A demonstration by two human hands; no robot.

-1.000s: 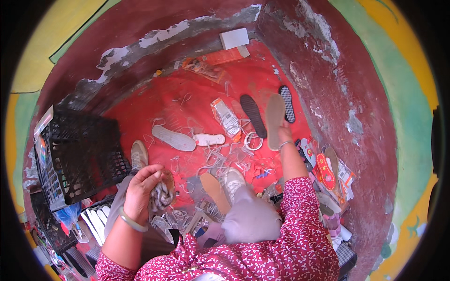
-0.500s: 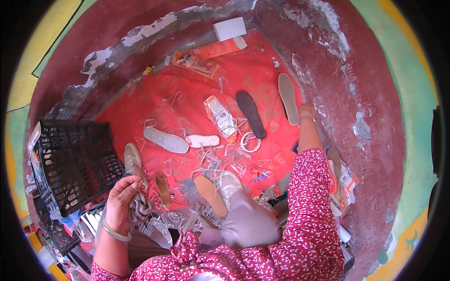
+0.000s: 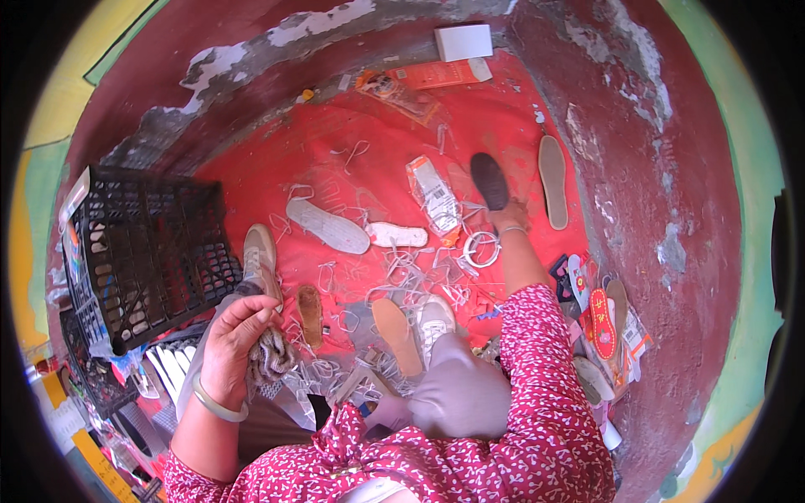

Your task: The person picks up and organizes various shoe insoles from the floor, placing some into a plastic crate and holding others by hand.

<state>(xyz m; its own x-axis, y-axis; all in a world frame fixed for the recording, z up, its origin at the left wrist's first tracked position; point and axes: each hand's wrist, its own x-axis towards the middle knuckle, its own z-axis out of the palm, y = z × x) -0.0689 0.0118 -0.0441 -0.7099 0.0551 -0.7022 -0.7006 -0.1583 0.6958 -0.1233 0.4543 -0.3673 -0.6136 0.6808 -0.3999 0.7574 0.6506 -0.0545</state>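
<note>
A: Head view, status pls. Landmark?

B: I'm taking the black crate (image 3: 147,251) as ref. Left hand (image 3: 233,344) sits just below the crate's lower right corner, fingers curled and clenched on a bunched grey-brown knit cloth (image 3: 270,359); a pale green bangle (image 3: 216,402) is on that wrist. The cloth hangs from the fist, over the lap.

A: Right hand?

B: Right hand (image 3: 506,220) is well away from the crate, far across the red mat (image 3: 352,126), arm stretched out in a red floral sleeve (image 3: 537,352). It touches the near end of a dark insole (image 3: 490,178). Whether it's clenched on it or just resting, I can't tell; the fingers are too small to read.

A: Surroundings?

B: Beyond the dark insole, further from the crate, a tan insole (image 3: 553,180) lies by the wall. A white ring (image 3: 480,249) lies just beside the right wrist, crate side. Between crate and right hand: grey sole (image 3: 328,226), small white sole (image 3: 396,235), clear packet (image 3: 432,194). Right next to the crate, a beige shoe (image 3: 260,258); a bit further, a brown insole (image 3: 311,313) and an orange-tan insole (image 3: 396,334). White shoe (image 3: 436,318) on the foot by the knee. White string scraps all over the mat.
</note>
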